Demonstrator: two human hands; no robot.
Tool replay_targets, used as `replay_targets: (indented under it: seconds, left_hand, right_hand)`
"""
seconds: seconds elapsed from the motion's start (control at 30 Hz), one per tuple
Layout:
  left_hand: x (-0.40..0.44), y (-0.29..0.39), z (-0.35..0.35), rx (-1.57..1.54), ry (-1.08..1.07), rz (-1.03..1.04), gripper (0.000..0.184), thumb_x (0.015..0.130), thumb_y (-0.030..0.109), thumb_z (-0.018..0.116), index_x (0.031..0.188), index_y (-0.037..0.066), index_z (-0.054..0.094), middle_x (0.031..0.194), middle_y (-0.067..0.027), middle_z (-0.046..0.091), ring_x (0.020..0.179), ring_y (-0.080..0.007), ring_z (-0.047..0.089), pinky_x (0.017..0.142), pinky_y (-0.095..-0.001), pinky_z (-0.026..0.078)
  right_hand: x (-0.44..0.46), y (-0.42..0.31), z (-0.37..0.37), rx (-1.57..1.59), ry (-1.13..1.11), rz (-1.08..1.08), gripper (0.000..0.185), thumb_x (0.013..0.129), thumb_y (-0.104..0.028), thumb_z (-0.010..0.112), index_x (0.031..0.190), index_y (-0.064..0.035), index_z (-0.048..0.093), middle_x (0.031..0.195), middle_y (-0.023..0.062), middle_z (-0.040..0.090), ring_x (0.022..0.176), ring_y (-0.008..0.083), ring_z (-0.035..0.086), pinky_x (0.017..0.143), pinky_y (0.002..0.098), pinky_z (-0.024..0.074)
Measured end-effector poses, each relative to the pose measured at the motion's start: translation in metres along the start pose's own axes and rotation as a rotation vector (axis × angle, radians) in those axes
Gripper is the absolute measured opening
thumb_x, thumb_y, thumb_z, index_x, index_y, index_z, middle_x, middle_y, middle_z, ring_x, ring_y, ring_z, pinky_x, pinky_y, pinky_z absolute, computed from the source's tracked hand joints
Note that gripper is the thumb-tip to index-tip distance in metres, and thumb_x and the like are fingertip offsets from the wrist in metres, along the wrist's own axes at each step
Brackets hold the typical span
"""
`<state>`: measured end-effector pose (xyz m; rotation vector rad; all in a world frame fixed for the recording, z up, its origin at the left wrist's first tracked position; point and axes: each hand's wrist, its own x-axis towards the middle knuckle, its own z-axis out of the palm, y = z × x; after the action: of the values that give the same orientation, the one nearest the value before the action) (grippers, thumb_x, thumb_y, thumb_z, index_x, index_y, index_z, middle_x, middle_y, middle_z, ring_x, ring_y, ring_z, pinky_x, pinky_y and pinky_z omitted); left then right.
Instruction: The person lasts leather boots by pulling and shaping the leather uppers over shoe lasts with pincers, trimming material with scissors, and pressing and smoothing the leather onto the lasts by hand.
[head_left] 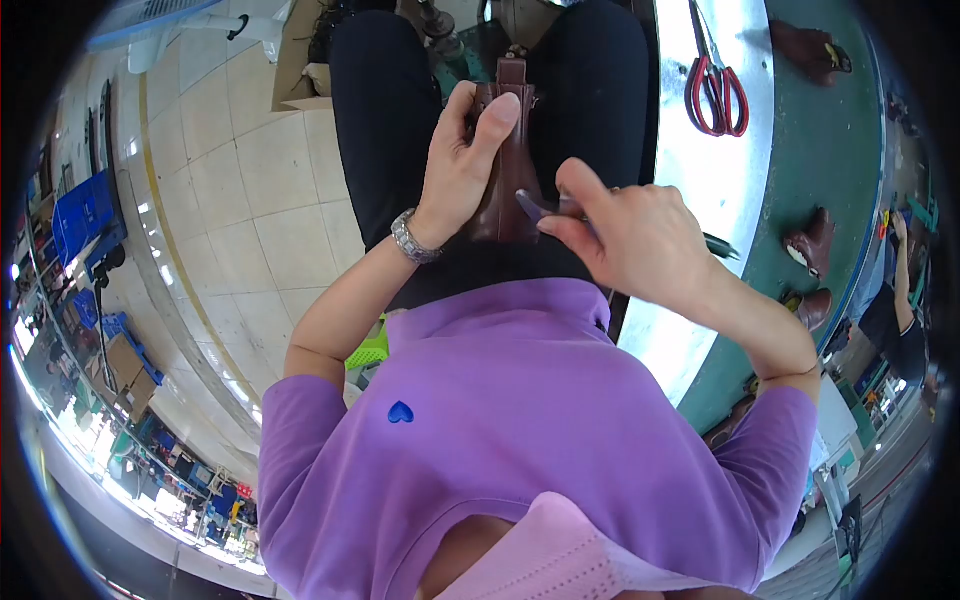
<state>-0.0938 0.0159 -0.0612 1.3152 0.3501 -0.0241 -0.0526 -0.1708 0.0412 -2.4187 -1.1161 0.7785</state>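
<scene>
A brown leather boot (pixel 512 190) lies across my lap, between my thighs. My left hand (pixel 470 150), with a metal watch at the wrist, is closed around its upper part, the thumb on top near a pull tab. Just right of the boot, my right hand (pixel 645 235) pinches a small dark, curved, flat piece (pixel 533 206) between thumb and fingers. Its tip is over or against the boot's side; I cannot tell which, nor its exact kind. A dark pointed object (pixel 720 247) shows behind the right hand; whether it joins the held piece is unclear.
Red-handled scissors (pixel 716 95) lie on the metal worktop (pixel 675 330) at my right. Beyond it, a green surface (pixel 830 150) carries several brown shoes, including one shoe (pixel 810 245) near the middle. A cardboard box (pixel 295 60) stands at the upper left. Another person (pixel 895 320) is at far right.
</scene>
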Motion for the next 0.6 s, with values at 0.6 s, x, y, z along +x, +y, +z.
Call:
replay_targets:
  seconds: [0.6]
  left_hand:
    - [-0.014, -0.003, 0.005, 0.05, 0.056, 0.053, 0.042, 0.095, 0.046, 0.061, 0.097, 0.005, 0.057, 0.08, -0.0003, 0.05, 0.074, -0.0085, 0.046, 0.068, -0.025, 0.041]
  right_hand:
    - [0.012, 0.014, 0.014, 0.94, -0.322, 0.331, 0.04, 0.098, -0.039, 0.058, 0.1, 0.0003, 0.053, 0.054, 0.0057, 0.053, 0.043, 0.0121, 0.053, 0.044, 0.028, 0.0406]
